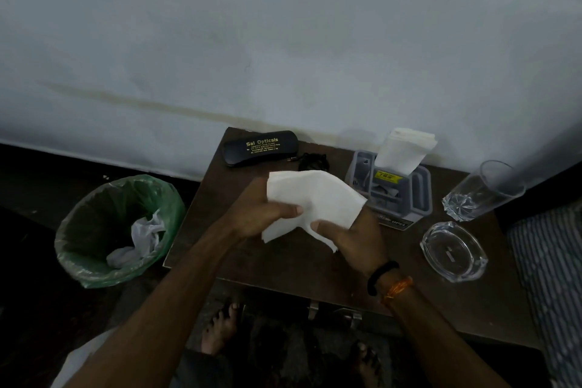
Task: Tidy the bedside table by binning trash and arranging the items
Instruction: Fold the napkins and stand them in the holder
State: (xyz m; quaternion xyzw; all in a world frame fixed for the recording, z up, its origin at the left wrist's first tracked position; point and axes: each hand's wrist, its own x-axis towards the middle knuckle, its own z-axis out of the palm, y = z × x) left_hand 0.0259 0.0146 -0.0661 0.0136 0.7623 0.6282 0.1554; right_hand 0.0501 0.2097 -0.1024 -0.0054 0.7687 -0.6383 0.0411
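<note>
Two hands hold one white tissue above the worktop's middle: my left hand pinches its left side, my right hand grips its lower edge. I see bare wood along the near edge. The spectacle case lies at the far-left corner, the ashtray near the right edge. The lined bin stands on the floor beyond the left edge.

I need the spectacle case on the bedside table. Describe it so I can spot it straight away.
Find the brown bedside table against the pale wall, then look to its far left corner. The spectacle case lies flat there, left of the grey napkin holder. It is the only black, long, rounded thing with gold lettering on its lid.
</note>
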